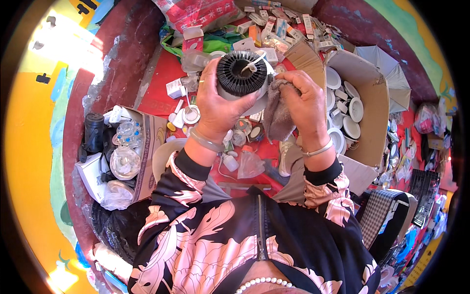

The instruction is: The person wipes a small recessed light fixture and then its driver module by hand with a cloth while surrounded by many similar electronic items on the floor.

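Note:
My left hand (214,105) grips a recessed downlight (229,78) with black heat-sink fins facing up and a pale body below them. A white cable loops out of the middle of its fins. My right hand (307,100) pinches a grey-brown cloth (279,117) against the light's right side, and the cloth's loose end hangs down. Below my hands, small lamp parts, bulbs and a clear plastic bag (251,164) lie scattered on a red sheet (159,81). The light's underside is hidden from view.
On the right, an open cardboard box (374,117) holds several white round lights (356,110). Another carton (152,147) on the left contains plastic-wrapped glassware. Small packages (279,29) pile up at the far side, beside a red-and-white sack (200,14).

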A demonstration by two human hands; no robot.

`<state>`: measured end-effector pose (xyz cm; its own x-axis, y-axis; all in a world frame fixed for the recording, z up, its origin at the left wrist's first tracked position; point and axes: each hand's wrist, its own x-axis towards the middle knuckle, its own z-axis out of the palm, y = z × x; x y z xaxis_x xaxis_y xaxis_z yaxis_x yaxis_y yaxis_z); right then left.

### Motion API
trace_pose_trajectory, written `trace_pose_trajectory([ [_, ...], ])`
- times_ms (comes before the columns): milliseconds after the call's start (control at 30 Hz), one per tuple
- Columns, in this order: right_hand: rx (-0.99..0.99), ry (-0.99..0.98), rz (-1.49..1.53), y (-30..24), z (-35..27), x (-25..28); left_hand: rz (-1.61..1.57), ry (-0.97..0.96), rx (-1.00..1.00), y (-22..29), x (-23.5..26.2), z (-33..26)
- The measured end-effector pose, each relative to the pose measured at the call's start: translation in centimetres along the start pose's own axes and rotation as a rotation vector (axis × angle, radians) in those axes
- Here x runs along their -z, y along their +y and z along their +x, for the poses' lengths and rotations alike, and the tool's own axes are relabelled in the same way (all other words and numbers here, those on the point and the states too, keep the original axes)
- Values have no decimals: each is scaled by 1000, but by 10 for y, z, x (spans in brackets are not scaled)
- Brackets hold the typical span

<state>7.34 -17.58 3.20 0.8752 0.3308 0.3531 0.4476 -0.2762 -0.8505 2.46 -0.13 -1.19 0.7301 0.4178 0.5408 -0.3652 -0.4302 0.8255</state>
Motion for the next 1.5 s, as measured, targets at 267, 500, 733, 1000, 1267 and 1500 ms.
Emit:
trace_pose_trajectory([
  [267,-32,-51,212,6,2,3,-232,-19,130,7,-2,3],
  [500,-61,-431,613,-6,10,34,-257,19,203,4,-4,4],
  [733,226,-56,68,-6,2,1,-121,82,79,9,-5,6],
  [1000,225,-69,-70,-12,-5,-13,-16,114,-38,6,-1,4],
  [1267,-230,-417,781,2,7,37,-334,18,133,14,-1,7],
  [1500,-239,-369,564,-2,8,47,-327,29,147,12,1,5],
])
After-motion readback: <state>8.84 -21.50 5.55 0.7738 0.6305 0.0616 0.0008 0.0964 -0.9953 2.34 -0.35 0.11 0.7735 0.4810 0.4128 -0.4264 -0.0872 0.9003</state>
